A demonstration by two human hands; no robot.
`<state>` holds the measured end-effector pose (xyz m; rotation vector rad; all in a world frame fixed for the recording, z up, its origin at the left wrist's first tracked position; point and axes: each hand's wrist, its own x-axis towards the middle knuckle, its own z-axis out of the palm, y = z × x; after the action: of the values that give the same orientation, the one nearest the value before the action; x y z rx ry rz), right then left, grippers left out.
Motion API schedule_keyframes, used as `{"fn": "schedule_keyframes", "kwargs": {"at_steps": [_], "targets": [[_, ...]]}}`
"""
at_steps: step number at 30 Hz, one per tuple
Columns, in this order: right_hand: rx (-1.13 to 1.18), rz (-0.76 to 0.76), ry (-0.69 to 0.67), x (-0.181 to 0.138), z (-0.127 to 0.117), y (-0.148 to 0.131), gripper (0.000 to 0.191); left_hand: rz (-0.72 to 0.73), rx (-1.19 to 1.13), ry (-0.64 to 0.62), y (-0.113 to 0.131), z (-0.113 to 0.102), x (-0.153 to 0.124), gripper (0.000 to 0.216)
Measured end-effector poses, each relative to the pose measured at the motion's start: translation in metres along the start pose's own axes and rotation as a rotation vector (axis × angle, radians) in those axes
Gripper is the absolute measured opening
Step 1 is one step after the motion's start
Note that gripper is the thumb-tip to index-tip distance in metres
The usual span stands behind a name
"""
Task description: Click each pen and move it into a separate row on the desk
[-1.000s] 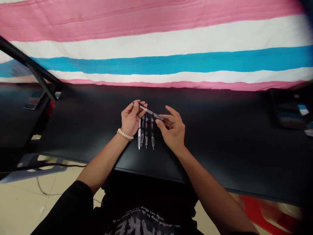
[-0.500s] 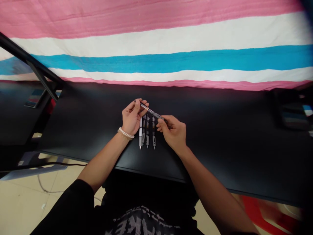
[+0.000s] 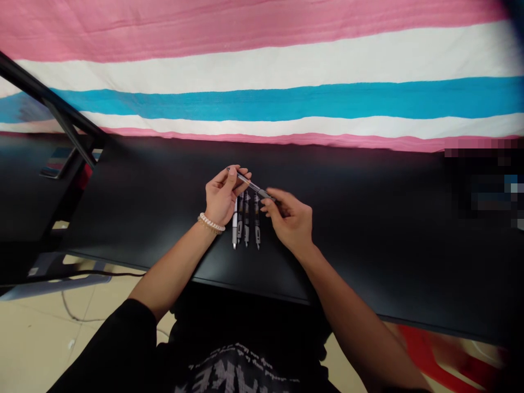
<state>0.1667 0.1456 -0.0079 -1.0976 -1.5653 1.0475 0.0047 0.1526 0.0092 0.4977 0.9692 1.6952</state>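
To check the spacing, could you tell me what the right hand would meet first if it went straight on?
Probably the dark end of the pen in the left hand, though depth is unclear.

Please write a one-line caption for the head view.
Left hand holds a pen above four parallel pens on a black table.

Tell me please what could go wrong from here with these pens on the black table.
The left hand holds the slim silver-and-black pen directly above the four slim pens lying side by side, so a slip could knock them out of line. The right hand is close to that pen's end and could bump it. The pens might also roll on the matte black table toward its near edge.
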Motion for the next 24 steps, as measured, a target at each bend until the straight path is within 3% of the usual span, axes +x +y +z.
{"fn": "schedule_keyframes", "kwargs": {"at_steps": [5,11,17,21,24], "targets": [[0.011,0.040,-0.105,-0.001,0.000,0.002,0.022,-0.091,-0.017,-0.098,0.009,0.002,-0.003,0.013],[-0.176,-0.184,-0.202,-0.009,0.006,-0.002,0.018,-0.317,-0.258,-0.097,0.022,0.008,-0.006,0.036],[-0.240,-0.262,-0.251,-0.015,0.012,-0.004,0.019,-0.329,-0.271,0.025,0.025,0.006,-0.007,0.033],[-0.255,-0.236,-0.222,-0.014,0.011,-0.003,0.018,-0.298,-0.281,-0.069,0.024,0.007,-0.007,0.032],[-0.208,-0.132,-0.159,-0.010,0.009,-0.006,0.020,-0.291,-0.183,-0.166,0.023,0.011,-0.008,0.045]]}}
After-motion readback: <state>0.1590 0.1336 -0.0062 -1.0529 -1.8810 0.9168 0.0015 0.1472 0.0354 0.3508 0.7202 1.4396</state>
